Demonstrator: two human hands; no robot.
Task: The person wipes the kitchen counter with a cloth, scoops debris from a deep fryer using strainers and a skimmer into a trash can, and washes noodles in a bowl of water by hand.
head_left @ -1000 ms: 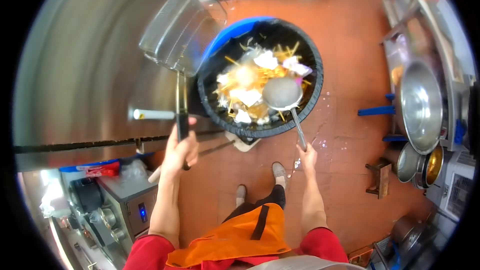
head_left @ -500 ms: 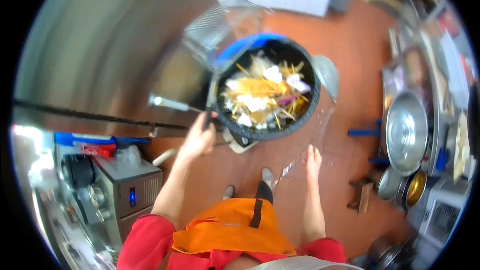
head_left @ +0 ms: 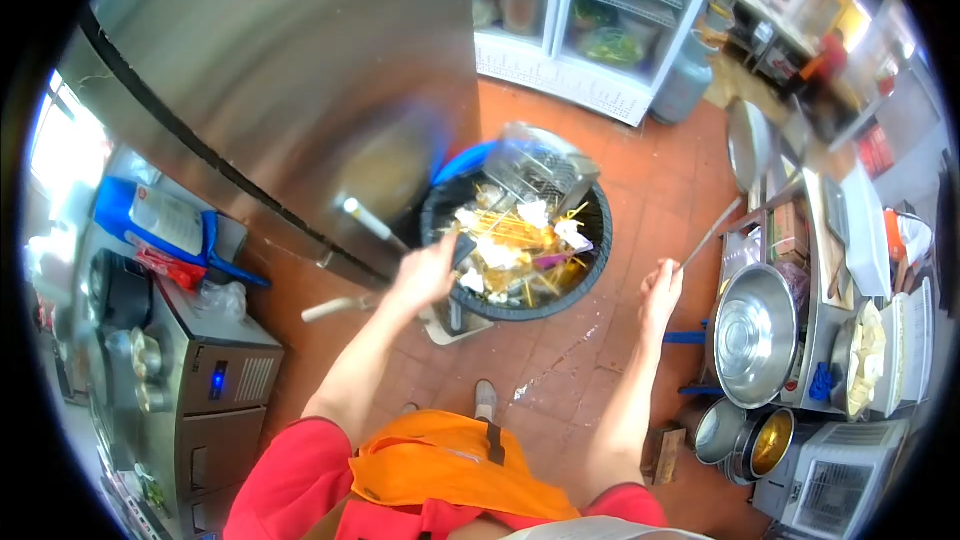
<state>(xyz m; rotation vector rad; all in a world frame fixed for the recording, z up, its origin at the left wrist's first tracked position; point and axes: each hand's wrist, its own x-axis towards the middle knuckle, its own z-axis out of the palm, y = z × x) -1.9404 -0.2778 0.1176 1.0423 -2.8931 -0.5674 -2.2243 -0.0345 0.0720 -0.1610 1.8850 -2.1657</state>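
My left hand (head_left: 428, 270) is closed on the dark handle of a wire fry basket (head_left: 545, 172), tilted over the far part of a black round bin (head_left: 437, 285). Inside the bin lies mixed waste (head_left: 505, 240): thin yellow sticks, crumpled white pieces and a purple scrap. Off to the right, my right hand (head_left: 660, 292) is wrapped around the thin handle of a long-handled round strainer (head_left: 748, 145). The strainer's wide head is raised beside the right-hand shelving, apart from the bin; motion blurs the basket's mesh.
Left of the bin stands a steel cabinet (head_left: 290, 70), with a glass-door fridge (head_left: 560, 65) and gas cylinder (head_left: 685, 80) behind. A large steel bowl (head_left: 755, 335), pots (head_left: 770, 440) and a small wooden stool (head_left: 662, 455) are at right. A steel counter unit (head_left: 215, 360) is at left.
The fry basket has swung right, from the bin's upper left edge to over its far part. My right hand has moved up and right, carrying the strainer away from the bin.
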